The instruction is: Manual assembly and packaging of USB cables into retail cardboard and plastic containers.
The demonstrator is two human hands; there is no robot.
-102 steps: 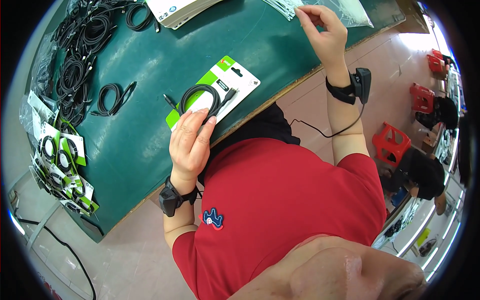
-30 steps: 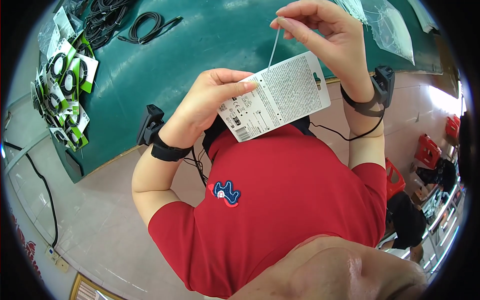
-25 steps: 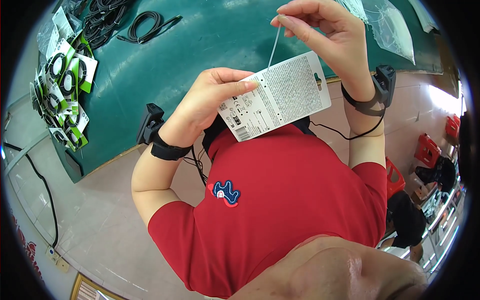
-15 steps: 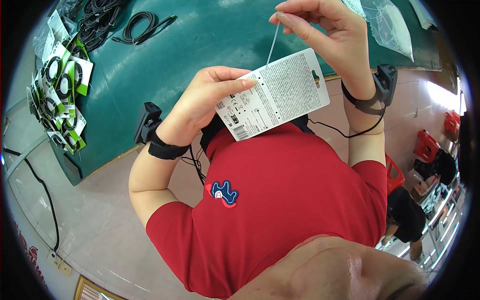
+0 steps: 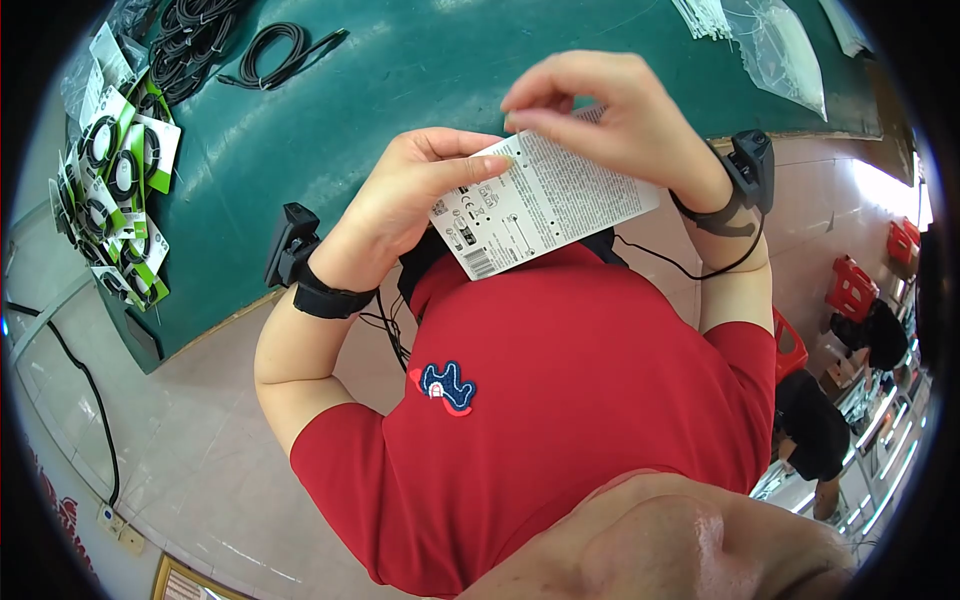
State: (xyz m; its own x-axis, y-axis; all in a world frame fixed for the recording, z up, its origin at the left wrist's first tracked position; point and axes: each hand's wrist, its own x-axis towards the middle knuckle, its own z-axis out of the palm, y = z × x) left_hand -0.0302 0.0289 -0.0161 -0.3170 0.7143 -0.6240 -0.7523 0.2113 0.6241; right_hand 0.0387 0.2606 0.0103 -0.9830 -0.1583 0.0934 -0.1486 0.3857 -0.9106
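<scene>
- In the left of the frame, a pile of carded cables (image 5: 115, 195) is being borne by the green table (image 5: 265, 180); white-and-green cards with black coils are being shown overlapping one another.
- In the upper left, a heap of black cables (image 5: 195, 50) is being seen just beside that pile.
- To the right of the heap, a single coiled cable (image 5: 248, 62) is being displayed, its loose ends spread outward.
- Left of centre, a black wrist device (image 5: 290, 245) is being worn on the left forearm.
- Near the centre, the left hand (image 5: 400, 185) is being kept clamped on a white card (image 5: 520, 210), with the thumb being laid over its printed face.
- At the centre, the card is being held at a slant above the table's near edge and in front of the red shirt (image 5: 570, 400).
- Right of centre, the right hand (image 5: 620, 110) is being held over the card's upper edge, thumb and fingertips being brought near each other; whether anything is being pinched cannot be told.
- In the upper right, white strips (image 5: 703, 18) are being shown beside a clear bag (image 5: 785, 65).
- At the far right, a red stool (image 5: 852, 285) is being partly shown.
</scene>
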